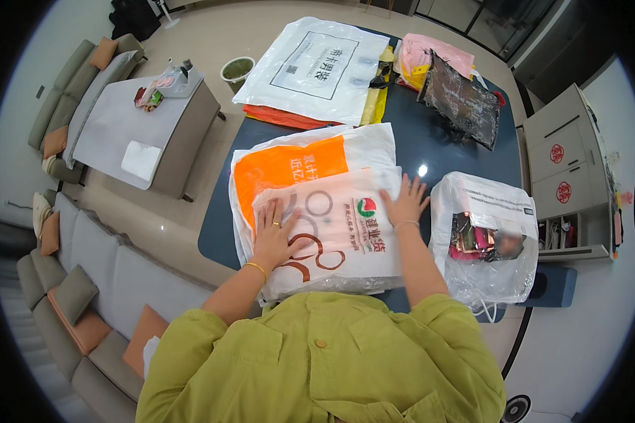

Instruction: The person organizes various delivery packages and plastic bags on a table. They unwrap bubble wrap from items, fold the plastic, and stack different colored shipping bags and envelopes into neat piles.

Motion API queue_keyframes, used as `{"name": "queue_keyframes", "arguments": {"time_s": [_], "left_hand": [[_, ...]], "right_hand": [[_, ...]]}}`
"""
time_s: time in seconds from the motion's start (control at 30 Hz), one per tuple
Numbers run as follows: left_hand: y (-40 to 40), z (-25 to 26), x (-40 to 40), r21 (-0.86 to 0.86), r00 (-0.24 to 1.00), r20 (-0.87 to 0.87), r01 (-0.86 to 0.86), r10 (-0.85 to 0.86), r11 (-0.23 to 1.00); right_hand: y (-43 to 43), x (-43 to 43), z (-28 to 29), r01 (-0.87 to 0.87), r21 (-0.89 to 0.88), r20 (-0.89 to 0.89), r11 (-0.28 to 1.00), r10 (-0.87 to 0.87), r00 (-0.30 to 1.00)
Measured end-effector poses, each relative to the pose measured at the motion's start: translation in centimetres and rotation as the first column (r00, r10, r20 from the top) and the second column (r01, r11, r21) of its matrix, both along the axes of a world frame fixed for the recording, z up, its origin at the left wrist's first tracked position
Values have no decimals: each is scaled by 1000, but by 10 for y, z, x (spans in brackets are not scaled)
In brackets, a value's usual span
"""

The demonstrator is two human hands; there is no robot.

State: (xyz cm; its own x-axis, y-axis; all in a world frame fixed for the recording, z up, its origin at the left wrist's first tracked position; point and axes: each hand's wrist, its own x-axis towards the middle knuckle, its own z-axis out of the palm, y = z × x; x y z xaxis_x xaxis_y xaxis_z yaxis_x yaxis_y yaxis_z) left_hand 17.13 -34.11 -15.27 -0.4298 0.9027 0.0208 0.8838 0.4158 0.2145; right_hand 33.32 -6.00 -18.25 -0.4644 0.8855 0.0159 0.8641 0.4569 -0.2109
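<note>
A white plastic bag (344, 211) with printed writing and brown rings lies flat on top of a stack of bags, close to my body. My left hand (275, 232) rests palm down on the bag's left side, fingers spread. At its right edge, my right hand (406, 203) is also spread, with fingertips reaching past the edge. Neither hand grips anything. Under the white bag, an orange and white plastic bag (291, 164) shows at the back and left. To the right of my right arm lies a clear-fronted white bag (487, 238) with colourful packets inside.
On the dark table (402, 143), a large white printed bag (317, 69) tops another stack at the back. A black plastic bag (460, 100) and a pink bag (434, 53) lie at back right. A waste bin (237, 74), coffee table (116, 116) and sofa (95, 254) stand left.
</note>
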Motion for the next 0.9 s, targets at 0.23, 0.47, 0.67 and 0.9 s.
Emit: {"name": "queue_keyframes", "arguments": {"time_s": [0.23, 0.47, 0.67, 0.9], "left_hand": [[0, -2, -1, 71, 998, -54, -24, 28, 997], [-20, 12, -10, 305, 974, 178, -189, 139, 933], [-51, -7, -15, 270, 752, 429, -636, 502, 723], [-62, -1, -27, -24, 528, 641, -712, 558, 702]], "right_hand": [[-3, 3, 0, -19, -45, -6, 999, 19, 1000], [-11, 46, 32, 52, -241, -446, 969, -159, 881], [-25, 79, 39, -6, -395, -387, 919, -161, 908], [-44, 116, 48, -399, -817, -559, 417, -402, 725]]}}
